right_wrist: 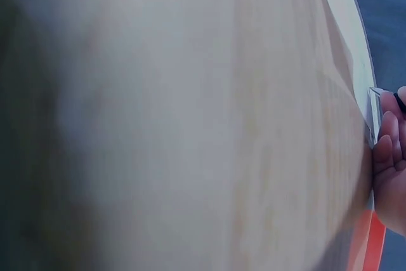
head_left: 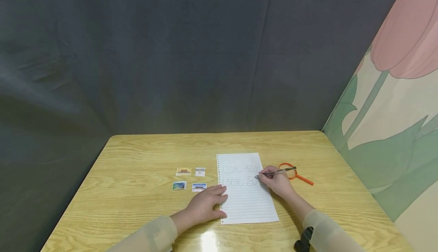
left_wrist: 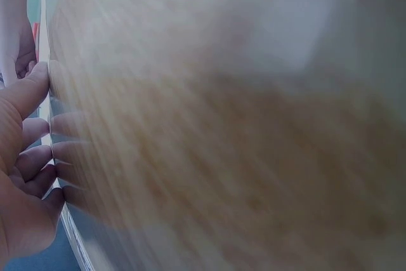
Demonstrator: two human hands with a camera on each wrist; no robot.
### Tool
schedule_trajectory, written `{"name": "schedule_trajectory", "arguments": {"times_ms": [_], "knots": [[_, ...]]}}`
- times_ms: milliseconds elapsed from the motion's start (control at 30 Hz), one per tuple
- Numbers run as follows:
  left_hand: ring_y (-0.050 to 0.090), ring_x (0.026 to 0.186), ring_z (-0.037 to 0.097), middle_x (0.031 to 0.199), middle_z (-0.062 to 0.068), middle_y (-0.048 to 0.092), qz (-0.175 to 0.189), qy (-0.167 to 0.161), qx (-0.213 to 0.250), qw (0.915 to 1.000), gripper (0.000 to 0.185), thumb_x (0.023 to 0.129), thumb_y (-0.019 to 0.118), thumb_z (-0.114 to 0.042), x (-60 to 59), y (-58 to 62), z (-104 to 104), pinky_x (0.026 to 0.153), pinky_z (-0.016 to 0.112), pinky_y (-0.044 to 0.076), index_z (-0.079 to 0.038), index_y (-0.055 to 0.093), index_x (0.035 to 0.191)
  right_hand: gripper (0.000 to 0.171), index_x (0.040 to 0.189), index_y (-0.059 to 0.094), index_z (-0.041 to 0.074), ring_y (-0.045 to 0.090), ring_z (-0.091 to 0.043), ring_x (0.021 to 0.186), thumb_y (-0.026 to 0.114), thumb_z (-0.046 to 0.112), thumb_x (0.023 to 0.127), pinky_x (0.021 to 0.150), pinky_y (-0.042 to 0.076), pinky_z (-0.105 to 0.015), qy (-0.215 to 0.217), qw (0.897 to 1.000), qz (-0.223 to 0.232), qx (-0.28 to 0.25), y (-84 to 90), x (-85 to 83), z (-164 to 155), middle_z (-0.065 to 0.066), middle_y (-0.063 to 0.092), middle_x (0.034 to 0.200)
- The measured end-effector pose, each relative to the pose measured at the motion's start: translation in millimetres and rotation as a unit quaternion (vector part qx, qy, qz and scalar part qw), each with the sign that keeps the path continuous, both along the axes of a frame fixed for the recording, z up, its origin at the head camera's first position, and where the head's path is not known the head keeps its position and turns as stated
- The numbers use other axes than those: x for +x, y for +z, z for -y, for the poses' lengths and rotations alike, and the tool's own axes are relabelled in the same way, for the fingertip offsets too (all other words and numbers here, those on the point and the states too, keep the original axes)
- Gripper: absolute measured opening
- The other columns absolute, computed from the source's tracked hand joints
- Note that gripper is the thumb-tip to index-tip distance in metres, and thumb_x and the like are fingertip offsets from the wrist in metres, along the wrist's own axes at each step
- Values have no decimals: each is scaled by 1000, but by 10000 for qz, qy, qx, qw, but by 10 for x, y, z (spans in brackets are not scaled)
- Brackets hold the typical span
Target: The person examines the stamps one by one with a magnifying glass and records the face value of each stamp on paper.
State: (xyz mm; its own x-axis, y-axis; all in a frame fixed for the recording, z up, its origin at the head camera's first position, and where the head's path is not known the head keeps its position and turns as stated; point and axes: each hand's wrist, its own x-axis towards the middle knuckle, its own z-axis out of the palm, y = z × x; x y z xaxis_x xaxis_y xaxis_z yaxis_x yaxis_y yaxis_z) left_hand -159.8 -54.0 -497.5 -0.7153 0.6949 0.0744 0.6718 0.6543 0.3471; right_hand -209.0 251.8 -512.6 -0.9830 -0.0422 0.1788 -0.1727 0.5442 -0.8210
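Note:
A lined sheet of paper with punched holes down its left side lies on the table, its upper lines bearing handwritten figures such as "1.20元" and "1.50元". My right hand pinches a pen, its tip on the paper beside "80". The left hand rests flat across the sheet's left edge, fingers spread. In the left wrist view, the left hand touches the surface with its fingertips. At the right wrist view's edge, the right hand holds the pen, partly cut off.
Left of the paper lie several small stamps: a yellow stamp, a pale stamp, a green-blue stamp and a blue stamp. An orange magnifying glass lies beyond the right hand on the wooden table.

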Motion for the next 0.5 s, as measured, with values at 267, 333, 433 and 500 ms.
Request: {"name": "schedule_trajectory", "arguments": {"times_ms": [267,333,433,500], "knots": [[41,139,23,149,7,48,77,58,-58,9999,61,84,76,-44,-4,-6,-12,114,37,35,-11,63,133,3,87,69,1,53,-9,56,72,3,87,46,45,-20,-150,9990,304,-295,-12,21,-45,-3,66,71],[41,139,23,149,7,48,89,68,-44,9999,62,83,76,-44,-5,-8,-13,114,37,35,-11,63,133,3,88,69,1,52,-10,55,72,3,88,45,45,-21,-278,9984,381,-320,-9,35,-66,-3,64,71],[41,139,23,149,7,48,74,69,-24,9999,62,83,76,-44,-7,-16,-10,114,37,34,-11,63,133,5,90,68,1,50,-11,52,72,4,89,43,45,-22,-380,9977,453,-324,0,55,-101,-3,62,70],[41,139,23,149,7,48,55,63,-15,10000,62,83,76,-45,-8,-19,-9,114,37,34,-11,63,133,7,89,68,-1,49,-11,50,73,5,88,42,44,-22,-420,9976,434,-329,7,66,-119,-3,61,69]]}}
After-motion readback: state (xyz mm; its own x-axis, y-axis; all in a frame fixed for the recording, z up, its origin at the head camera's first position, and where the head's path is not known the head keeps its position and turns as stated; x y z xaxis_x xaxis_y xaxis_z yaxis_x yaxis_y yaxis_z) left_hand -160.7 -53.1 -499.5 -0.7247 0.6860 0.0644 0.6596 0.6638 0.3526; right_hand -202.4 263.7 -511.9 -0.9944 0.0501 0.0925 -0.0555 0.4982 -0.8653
